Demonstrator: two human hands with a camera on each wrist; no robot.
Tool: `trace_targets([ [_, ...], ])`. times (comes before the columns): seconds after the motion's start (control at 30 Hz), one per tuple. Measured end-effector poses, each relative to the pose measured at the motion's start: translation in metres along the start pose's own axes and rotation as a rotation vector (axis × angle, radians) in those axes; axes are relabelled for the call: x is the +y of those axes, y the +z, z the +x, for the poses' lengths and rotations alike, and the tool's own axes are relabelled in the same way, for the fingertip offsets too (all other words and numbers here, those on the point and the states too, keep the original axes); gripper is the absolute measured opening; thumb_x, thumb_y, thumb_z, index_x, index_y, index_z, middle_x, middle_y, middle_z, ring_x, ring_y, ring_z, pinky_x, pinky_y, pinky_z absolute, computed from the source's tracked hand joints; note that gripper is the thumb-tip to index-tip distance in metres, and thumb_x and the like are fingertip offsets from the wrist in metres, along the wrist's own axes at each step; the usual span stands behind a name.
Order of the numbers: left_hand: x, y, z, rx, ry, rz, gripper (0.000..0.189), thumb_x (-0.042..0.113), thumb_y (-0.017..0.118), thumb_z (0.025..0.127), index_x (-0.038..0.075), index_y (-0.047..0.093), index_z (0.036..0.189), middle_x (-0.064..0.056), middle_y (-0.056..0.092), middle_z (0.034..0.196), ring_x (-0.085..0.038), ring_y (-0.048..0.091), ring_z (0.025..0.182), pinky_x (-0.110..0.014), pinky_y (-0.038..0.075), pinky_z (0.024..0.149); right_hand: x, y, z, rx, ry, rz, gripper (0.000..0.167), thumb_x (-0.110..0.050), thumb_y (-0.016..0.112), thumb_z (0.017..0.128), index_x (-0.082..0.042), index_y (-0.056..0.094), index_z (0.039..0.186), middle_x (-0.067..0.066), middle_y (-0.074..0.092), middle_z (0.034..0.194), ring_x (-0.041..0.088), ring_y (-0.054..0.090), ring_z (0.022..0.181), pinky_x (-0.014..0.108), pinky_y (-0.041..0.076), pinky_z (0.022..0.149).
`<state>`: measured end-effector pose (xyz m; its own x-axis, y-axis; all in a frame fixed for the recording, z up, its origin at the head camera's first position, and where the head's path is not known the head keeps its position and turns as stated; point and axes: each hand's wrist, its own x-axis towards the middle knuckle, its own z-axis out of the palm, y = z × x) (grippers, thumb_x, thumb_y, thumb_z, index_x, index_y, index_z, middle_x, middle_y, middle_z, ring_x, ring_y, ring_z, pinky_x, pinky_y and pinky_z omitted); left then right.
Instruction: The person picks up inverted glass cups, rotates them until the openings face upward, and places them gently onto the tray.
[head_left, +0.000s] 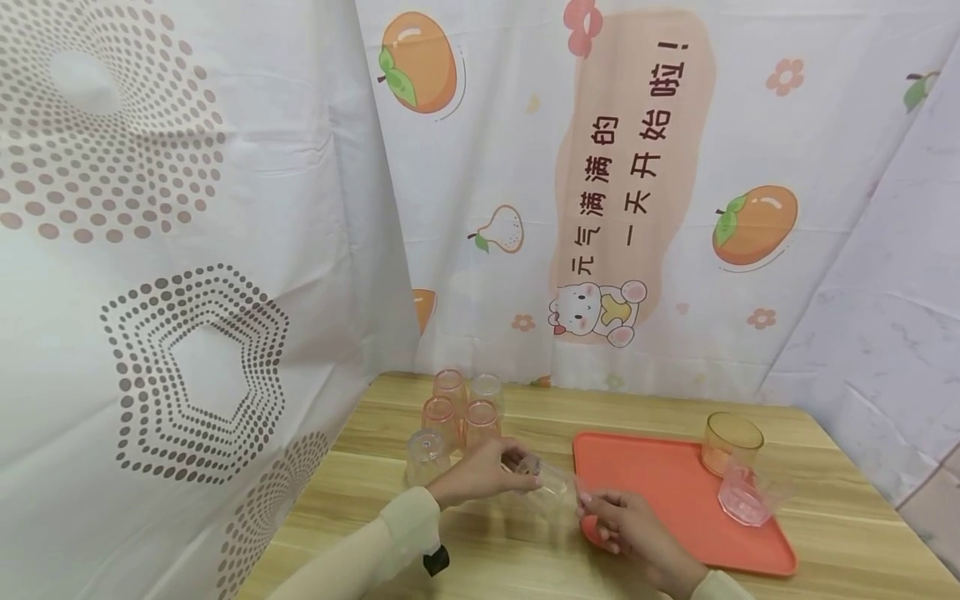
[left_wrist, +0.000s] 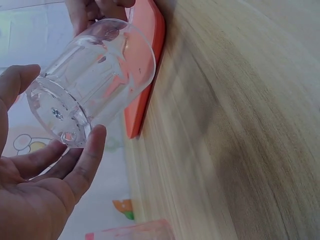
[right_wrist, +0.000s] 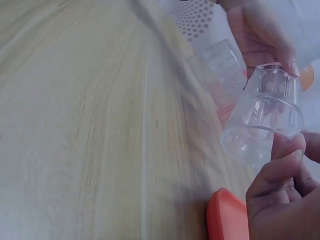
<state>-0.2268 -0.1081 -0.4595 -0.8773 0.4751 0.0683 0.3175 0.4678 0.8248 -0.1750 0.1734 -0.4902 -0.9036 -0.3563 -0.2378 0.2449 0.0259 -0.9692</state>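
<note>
A clear drinking glass (head_left: 553, 487) is held tilted between both hands, above the table and left of the tray. My left hand (head_left: 480, 471) grips it around the base, with thumb and fingers spread on either side of the bottom in the left wrist view. At the other end my right hand (head_left: 633, 533) pinches the rim between thumb and fingers, as the right wrist view shows. Through the glass wall (left_wrist: 100, 70) the orange tray is visible. Just beyond the left hand stands a group of upturned glasses, including a pink one (head_left: 440, 421) and a clear one (head_left: 426, 458).
An orange-red tray (head_left: 652, 475) lies on the wooden table (head_left: 465, 558) to the right. An amber glass bowl (head_left: 731, 446) stands at its far right, with a pink faceted glass piece (head_left: 742, 500) lying nearer. Patterned curtains (head_left: 487, 167) hang behind and at the sides.
</note>
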Motion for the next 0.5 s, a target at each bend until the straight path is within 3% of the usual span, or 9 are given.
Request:
trace_targets([
  [0.23,0.0,0.0,0.005,-0.019,0.048,0.021,0.041,0.045,0.086,0.083,0.024,0.072,0.115,0.015,0.068,0.101,-0.004,0.063,0.094,-0.027,0.053,0.081,-0.004,-0.004,-0.001,0.023,0.003,0.063,0.029,-0.027,0.066,0.103,-0.002,0.068,0.116,-0.002,0.064,0.087,0.006,0.046,0.064,0.021,0.04,0.055],
  [0.5,-0.001,0.002,0.007,-0.057,0.066,-0.04,0.044,0.037,0.087,0.083,0.019,0.072,0.12,0.012,0.07,0.104,-0.007,0.066,0.096,-0.027,0.055,0.082,-0.014,-0.008,-0.006,0.109,-0.047,0.004,0.031,-0.024,0.069,0.1,0.002,0.068,0.117,-0.002,0.06,0.086,0.007,0.044,0.064,0.024,0.037,0.054],
])
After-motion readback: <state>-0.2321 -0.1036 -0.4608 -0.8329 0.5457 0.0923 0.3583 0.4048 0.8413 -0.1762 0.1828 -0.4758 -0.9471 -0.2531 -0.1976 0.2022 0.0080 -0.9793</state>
